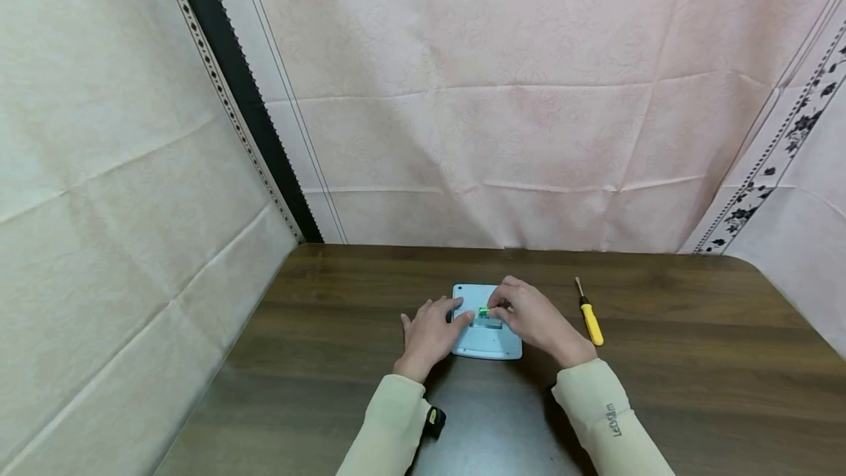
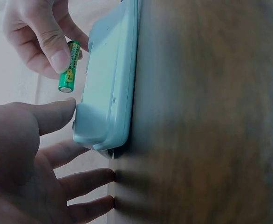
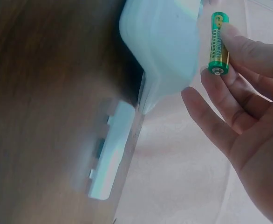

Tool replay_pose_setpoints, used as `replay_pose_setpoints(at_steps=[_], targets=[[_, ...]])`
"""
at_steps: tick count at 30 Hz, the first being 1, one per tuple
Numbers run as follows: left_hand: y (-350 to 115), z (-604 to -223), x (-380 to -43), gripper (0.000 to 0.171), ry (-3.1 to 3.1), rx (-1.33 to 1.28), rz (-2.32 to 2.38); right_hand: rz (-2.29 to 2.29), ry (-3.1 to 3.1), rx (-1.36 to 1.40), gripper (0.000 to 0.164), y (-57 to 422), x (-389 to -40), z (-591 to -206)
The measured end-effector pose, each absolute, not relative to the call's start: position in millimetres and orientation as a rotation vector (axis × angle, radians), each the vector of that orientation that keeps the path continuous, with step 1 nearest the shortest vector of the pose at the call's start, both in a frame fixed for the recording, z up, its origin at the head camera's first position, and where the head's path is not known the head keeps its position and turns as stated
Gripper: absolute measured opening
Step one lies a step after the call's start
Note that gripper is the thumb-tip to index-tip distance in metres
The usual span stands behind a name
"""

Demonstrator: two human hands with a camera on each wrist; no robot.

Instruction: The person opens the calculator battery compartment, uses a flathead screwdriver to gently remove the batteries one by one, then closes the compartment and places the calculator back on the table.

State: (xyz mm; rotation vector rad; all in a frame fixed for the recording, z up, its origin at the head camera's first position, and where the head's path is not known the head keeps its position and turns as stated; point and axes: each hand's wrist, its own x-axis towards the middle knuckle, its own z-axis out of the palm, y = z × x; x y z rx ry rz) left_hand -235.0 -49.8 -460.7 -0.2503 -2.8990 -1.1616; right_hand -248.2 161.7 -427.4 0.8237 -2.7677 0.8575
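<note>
A light blue device [image 1: 489, 346], shaped like a desk calculator, lies on the table with its back up and a compartment uncovered. My right hand [image 1: 537, 320] pinches a green battery [image 3: 218, 44] between thumb and fingers, close over that compartment. In the left wrist view the battery [image 2: 70, 67] stands just off the device's back. My left hand [image 1: 431, 330] is at the device's left edge, fingers spread and fairly straight, thumb tip right at the back's edge. A light blue battery cover [image 3: 112, 151] with small tabs lies on the table in the right wrist view.
A screwdriver [image 1: 591, 323] with a yellow handle lies right of the right hand, its tip pointing away. The brown wooden table [image 1: 317, 388] ends at a back edge against a hanging pale cloth [image 1: 502, 131].
</note>
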Motion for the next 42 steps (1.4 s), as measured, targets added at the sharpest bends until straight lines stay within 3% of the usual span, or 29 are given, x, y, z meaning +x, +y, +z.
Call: replay_pose_setpoints(at_steps=[14,42], targets=[[-51,-462,-237,0.053,-2.885,-0.260,-1.174,0.905,-2.810,0.621,0.007,180,-254,-422],[-52,-460,-232,0.051,-2.868,-0.275,-1.203,0.808,-2.872,0.504,0.004,212,-268,-436]])
